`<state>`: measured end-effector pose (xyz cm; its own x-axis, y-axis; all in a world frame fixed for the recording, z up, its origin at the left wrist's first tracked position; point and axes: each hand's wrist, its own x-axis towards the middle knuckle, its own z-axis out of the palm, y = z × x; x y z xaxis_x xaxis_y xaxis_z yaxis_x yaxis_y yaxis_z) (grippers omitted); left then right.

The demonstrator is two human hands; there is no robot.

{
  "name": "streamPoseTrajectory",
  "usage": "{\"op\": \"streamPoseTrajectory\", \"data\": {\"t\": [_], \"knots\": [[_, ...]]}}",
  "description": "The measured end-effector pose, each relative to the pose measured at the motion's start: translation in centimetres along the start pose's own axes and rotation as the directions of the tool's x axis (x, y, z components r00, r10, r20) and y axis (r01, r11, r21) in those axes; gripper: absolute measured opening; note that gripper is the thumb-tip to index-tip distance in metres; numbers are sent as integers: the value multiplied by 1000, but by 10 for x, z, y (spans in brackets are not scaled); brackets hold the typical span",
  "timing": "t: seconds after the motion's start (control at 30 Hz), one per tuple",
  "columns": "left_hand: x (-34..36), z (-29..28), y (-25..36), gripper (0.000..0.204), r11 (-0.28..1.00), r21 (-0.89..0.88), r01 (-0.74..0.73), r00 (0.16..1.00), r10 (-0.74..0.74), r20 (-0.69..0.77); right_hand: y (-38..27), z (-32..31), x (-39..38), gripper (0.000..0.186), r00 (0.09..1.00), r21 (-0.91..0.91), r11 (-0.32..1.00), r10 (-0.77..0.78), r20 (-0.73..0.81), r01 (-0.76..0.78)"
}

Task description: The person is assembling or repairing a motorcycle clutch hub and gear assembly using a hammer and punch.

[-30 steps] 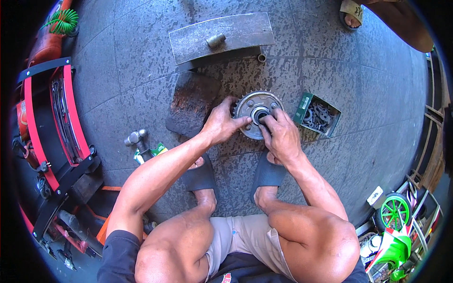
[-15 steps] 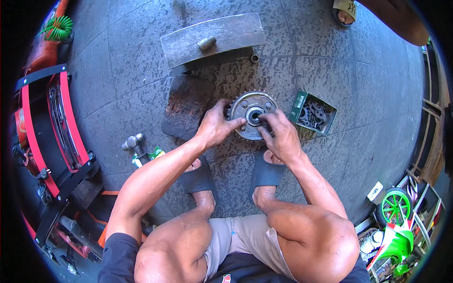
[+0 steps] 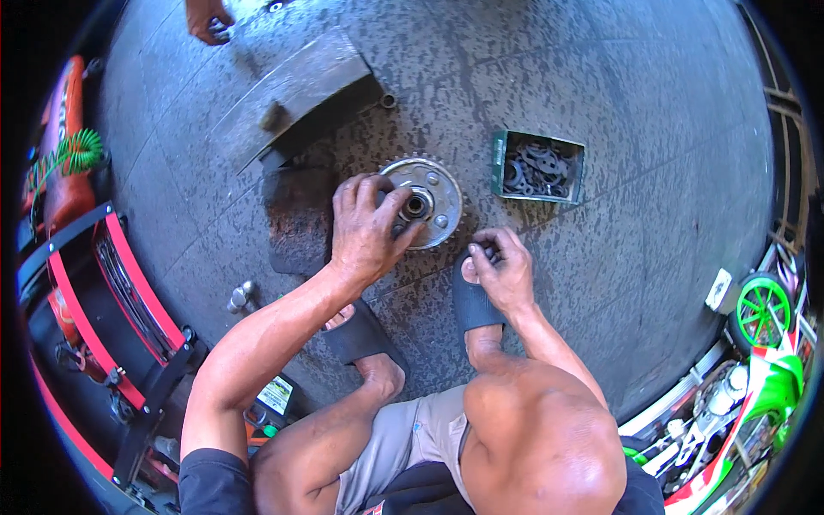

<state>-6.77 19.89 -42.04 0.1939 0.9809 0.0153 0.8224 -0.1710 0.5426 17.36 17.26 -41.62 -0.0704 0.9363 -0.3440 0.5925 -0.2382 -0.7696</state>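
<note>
A round toothed metal wheel (image 3: 446,199), with rivets and a raised ring at its centre, lies on the floor in front of my feet. My left hand (image 3: 362,230) reaches over its left side, the thumb and fingers curled around the central ring. Apart from the wheel, my right hand (image 3: 508,275) hovers above the toes of my right foot. Its fingers are bent in toward the thumb; whatever they pinch is too dark and small to name.
A green box (image 3: 498,165) of flat metal parts stands right of the wheel. To the left are a dark worn block (image 3: 296,219), a curved metal piece (image 3: 318,73) with a small cylinder (image 3: 275,118), and a hammer (image 3: 243,296). Another person's hand (image 3: 209,21) appears at top left.
My right hand has left the wheel and come back toward my right foot. The left hand has shifted from the wheel's rim onto its centre. The view has turned.
</note>
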Motion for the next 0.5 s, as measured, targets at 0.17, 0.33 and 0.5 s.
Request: {"op": "streamPoseTrajectory", "data": {"t": [0.17,0.33,0.5], "knots": [[5,6,12,52,998,60,32,999,-34,29,7,7,3,15,999,125,992,-11,-33,15],[3,8,15,51,995,54,81,997,-82,14,0,5,10,15,1000,151,989,-7,-24,10],[3,13,15,53,998,-1,62,997,-62,-48,-12,5,15,15,1000,228,973,28,-12,-24]]}}
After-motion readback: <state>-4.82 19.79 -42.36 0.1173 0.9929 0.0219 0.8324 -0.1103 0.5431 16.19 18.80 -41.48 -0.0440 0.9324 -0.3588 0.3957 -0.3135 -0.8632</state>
